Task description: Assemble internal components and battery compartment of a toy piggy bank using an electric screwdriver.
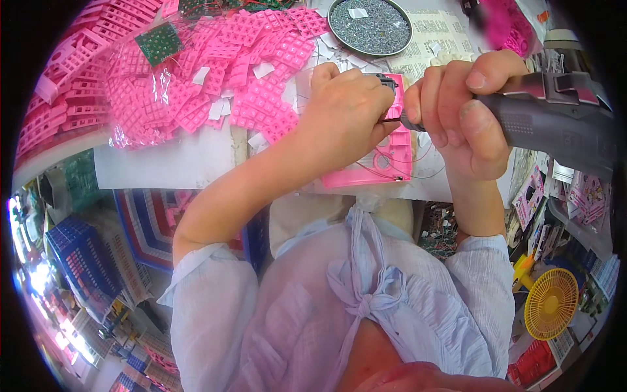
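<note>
A pink plastic casing [346,178] lies on the white worktop in front of me. My left hand [345,108] is closed over its upper left part, with the fingers curled and the thumb near the driver's bit. A small black part [389,81] shows at the casing's top edge beside my knuckles. My right hand [460,108] is wrapped around a dark grey electric screwdriver [545,124], held sideways. Its thin bit points left and reaches the edge of my left thumb; its tip is hidden. Thin red and dark wires curve over the casing's lower part.
A round metal dish of small screws [370,26] stands at the back. Pink keypads [261,85] are heaped at left, partly in a clear bag, with a green circuit board [159,44] on top. Lower right is a yellow fan [552,304]; lower left, a blue basket [81,258].
</note>
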